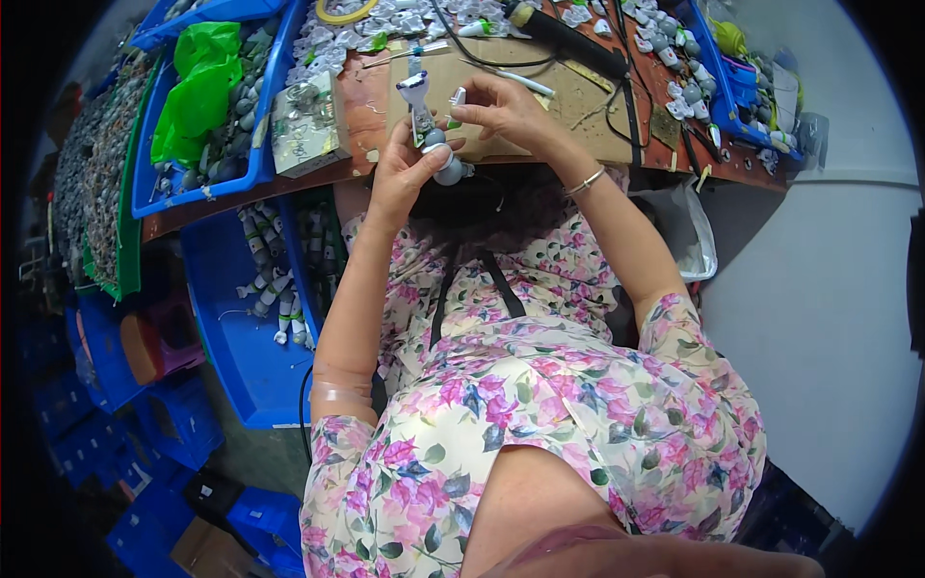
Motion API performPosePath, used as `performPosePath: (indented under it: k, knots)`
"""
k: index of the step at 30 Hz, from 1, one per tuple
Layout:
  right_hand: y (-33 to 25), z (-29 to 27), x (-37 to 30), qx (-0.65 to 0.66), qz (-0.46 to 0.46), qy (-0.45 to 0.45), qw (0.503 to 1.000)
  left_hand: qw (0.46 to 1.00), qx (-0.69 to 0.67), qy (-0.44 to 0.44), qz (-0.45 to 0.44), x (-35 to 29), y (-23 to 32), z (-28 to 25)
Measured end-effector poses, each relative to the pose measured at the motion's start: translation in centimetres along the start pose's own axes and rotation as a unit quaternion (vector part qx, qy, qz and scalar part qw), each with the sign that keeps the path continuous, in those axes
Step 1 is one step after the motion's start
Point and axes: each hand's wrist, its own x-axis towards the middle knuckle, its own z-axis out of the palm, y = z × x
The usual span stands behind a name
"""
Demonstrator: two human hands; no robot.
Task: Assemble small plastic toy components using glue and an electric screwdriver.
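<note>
My left hand (403, 176) is closed around a white and grey plastic assembly (414, 93), which stands up from the fingers. Grey ball-shaped parts show on it near my thumb, and its upper end is white with dark marks. To the right, my right hand (506, 114) pinches a small white plastic piece (458, 97) between thumb and fingertips. The piece is held apart from the assembly, a short way to its right. Both hands are over the near edge of a cardboard sheet (588, 140) on the reddish workbench (361, 106).
Many small white parts (385, 21) are heaped at the back. A black-handled tool (578, 43) with a cable and a white pen-like tool (515, 79) lie on the bench. Blue bins (265, 159) stand left and right; a lower blue bin (231, 356) holds several white-and-grey assemblies. A metal box (308, 125) sits left.
</note>
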Motion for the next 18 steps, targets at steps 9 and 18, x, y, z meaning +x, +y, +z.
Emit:
performPosePath:
  k: [9, 18]
  knots:
    - [-1.0, -0.1, -4.5, 0.080, -0.003, 0.003, 0.997, 0.997, 0.039, -0.073, -0.011, 0.5, -1.0, 1.9]
    - [-0.7, -0.8, -5.6, 0.015, 0.025, 0.019, 0.999, 0.992, 0.054, -0.100, -0.049, 0.3, -1.3, 2.8]
